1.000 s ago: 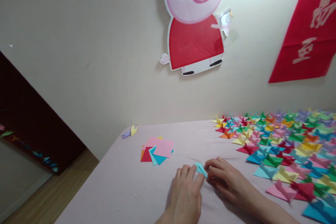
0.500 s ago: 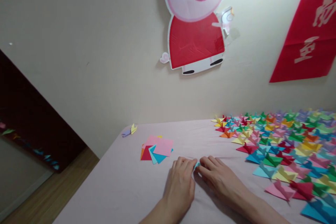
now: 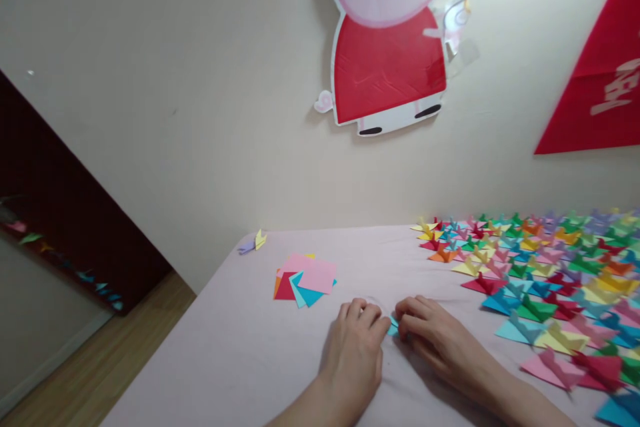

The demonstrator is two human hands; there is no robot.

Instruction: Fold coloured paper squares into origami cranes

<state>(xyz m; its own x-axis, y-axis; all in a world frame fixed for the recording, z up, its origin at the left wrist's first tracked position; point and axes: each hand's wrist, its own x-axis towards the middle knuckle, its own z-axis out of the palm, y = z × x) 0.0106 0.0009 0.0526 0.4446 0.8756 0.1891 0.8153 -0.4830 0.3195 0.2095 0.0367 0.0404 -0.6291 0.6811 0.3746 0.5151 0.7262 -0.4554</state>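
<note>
Between my fingertips is a small piece of folded light blue paper [image 3: 393,327], mostly covered by them. My left hand [image 3: 354,343] rests low over the table, its thumb and forefinger closed at the paper's left end. On the other side, the curled fingers of my right hand [image 3: 433,333] grip the right end. Just beyond my left hand lies a loose fan of coloured paper sheets [image 3: 317,275], in pink, red, orange, yellow and blue. How the held paper is folded cannot be made out.
Rows of colourful folded paper cranes [image 3: 555,307] cover the table's right side. Two small folded papers, one yellow [image 3: 260,240] and one purple [image 3: 247,247], sit at the far left corner of the pink-covered table [image 3: 225,353]. A wall [image 3: 225,113] with a pig cutout [image 3: 390,67] rises behind.
My hands have moved slightly apart, and more of the light blue paper shows between them. The view has shifted a little, so most things sit slightly further right in the picture.
</note>
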